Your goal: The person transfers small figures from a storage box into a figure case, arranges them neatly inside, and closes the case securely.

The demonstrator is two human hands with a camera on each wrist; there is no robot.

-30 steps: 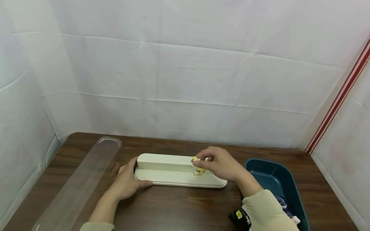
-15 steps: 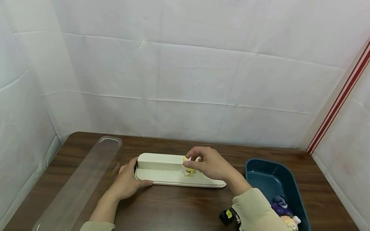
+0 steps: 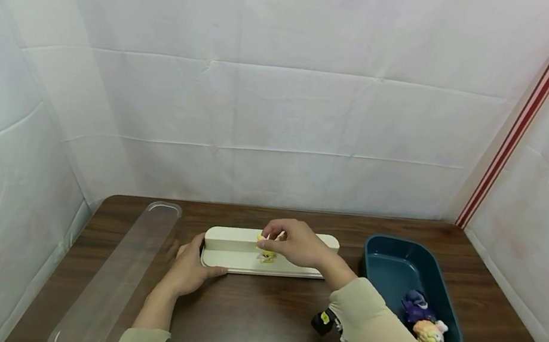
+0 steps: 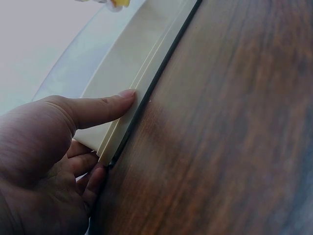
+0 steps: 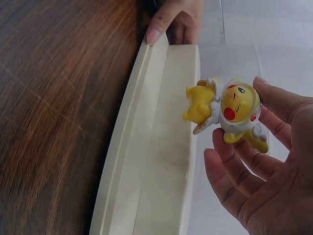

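Both hands were at the long cream tray (image 3: 239, 249) on the brown wooden table (image 3: 254, 325). Her... the person's left hand (image 3: 189, 269) gripped the tray's left end, with the thumb lying along the front rim and the other fingers curled around the end. The right hand (image 3: 297, 242) pinched a small yellow toy figure (image 5: 227, 107) between thumb and fingers and held it above the tray, near its middle. To the right stood a dark blue bin (image 3: 392, 263) with two more small figures (image 3: 423, 326) inside. A clear plastic lid (image 3: 117, 278) lay at the left side of the table.
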